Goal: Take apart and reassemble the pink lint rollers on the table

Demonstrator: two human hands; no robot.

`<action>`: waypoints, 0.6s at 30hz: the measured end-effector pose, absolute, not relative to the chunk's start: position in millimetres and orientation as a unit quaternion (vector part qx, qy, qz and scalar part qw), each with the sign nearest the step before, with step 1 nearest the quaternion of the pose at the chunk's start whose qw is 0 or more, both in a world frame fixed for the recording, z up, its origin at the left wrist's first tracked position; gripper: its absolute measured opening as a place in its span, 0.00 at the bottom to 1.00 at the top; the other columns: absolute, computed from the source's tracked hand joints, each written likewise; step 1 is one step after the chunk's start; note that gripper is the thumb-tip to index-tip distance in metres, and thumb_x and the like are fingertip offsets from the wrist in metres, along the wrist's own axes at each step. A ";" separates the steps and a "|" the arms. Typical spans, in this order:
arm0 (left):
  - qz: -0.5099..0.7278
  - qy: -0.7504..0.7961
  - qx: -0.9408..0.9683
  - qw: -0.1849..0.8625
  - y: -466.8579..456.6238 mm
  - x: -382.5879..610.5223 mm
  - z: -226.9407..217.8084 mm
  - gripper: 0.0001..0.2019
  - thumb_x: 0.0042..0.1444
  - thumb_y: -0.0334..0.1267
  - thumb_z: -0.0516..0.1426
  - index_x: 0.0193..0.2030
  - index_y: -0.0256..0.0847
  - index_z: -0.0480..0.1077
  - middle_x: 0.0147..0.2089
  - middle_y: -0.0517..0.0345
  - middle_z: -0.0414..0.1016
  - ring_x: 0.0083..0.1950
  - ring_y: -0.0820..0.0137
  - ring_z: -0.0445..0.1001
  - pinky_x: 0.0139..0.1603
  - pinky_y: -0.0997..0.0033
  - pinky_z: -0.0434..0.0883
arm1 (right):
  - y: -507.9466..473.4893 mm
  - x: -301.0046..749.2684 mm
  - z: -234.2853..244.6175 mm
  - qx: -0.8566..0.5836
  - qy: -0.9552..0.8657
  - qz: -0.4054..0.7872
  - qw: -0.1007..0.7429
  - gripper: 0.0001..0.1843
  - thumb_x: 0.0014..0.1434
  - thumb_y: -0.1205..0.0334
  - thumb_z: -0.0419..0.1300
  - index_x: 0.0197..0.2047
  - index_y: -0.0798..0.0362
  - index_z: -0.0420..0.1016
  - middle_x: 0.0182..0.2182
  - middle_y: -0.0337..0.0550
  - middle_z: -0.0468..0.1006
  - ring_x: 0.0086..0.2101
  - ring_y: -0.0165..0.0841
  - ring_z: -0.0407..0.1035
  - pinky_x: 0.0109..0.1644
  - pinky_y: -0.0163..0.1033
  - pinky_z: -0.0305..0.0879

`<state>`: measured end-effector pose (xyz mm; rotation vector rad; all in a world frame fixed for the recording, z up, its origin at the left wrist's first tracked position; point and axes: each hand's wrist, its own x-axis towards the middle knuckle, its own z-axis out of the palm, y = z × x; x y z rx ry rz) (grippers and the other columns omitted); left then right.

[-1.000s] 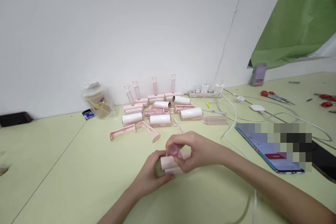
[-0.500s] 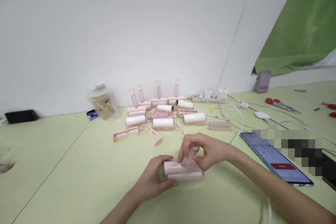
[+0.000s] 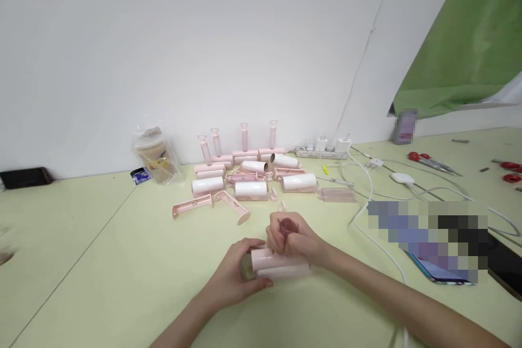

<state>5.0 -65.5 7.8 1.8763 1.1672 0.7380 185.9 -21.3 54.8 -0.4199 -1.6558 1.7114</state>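
My left hand is closed round the left end of a pink lint roller body lying on the table near me. My right hand is wrapped round a short pink tube-shaped handle piece, held upright against the top of that body with its open end facing me. Behind them lie several pink and white roller parts, with pink handles standing upright at the back.
A clear bag with brownish contents stands by the wall. A power strip and white cables lie to the right, with a phone, red scissors and a green sheet. A dark phone lies far left.
My right hand has drawn in and closed round the handle piece, turning it upright on the roller body. My left hand has kept its hold.
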 end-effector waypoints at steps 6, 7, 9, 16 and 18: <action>0.285 0.466 0.736 0.399 -66.8 4.7 12.9 0.24 0.45 0.39 0.61 0.50 0.46 0.61 0.51 0.54 0.67 0.52 0.59 0.64 0.52 0.61 0.64 | -2.2 206.7 80.5 -0.203 -0.730 0.565 0.328 0.12 0.49 0.57 0.53 0.36 0.54 0.66 0.32 0.43 0.72 0.32 0.32 0.67 0.38 0.40 0.63; 0.283 0.469 0.735 0.401 -66.7 4.6 12.4 0.24 0.45 0.38 0.60 0.50 0.46 0.61 0.52 0.54 0.66 0.53 0.59 0.64 0.52 0.60 0.63 | 5.5 213.7 84.2 -0.243 -0.747 0.516 0.340 0.15 0.53 0.54 0.49 0.41 0.53 0.64 0.36 0.46 0.72 0.36 0.33 0.67 0.41 0.41 0.63; 0.276 0.474 0.729 0.409 -66.6 4.0 9.7 0.24 0.45 0.37 0.59 0.51 0.46 0.60 0.53 0.52 0.65 0.54 0.59 0.63 0.54 0.60 0.62 | 21.2 227.2 84.5 -0.328 -0.764 0.422 0.363 0.16 0.58 0.53 0.45 0.44 0.53 0.62 0.38 0.47 0.71 0.39 0.34 0.67 0.44 0.41 0.61; 0.352 0.480 0.692 0.408 -64.7 1.1 17.2 0.53 0.31 0.45 0.66 0.61 0.45 0.40 0.63 0.46 0.48 0.64 0.52 0.47 0.61 0.54 0.50 | 42.7 237.2 32.6 -0.486 -0.748 0.308 0.330 0.14 0.40 0.57 0.65 0.25 0.53 0.63 0.24 0.39 0.66 0.31 0.38 0.63 0.34 0.39 0.58; 0.395 0.453 0.700 0.386 -61.1 8.2 35.3 0.45 0.39 0.52 0.62 0.61 0.46 0.43 0.64 0.48 0.47 0.65 0.53 0.45 0.62 0.54 0.49 | 44.0 233.9 28.1 -0.490 -0.743 0.310 0.335 0.13 0.40 0.62 0.64 0.23 0.52 0.61 0.24 0.39 0.66 0.31 0.37 0.63 0.33 0.39 0.58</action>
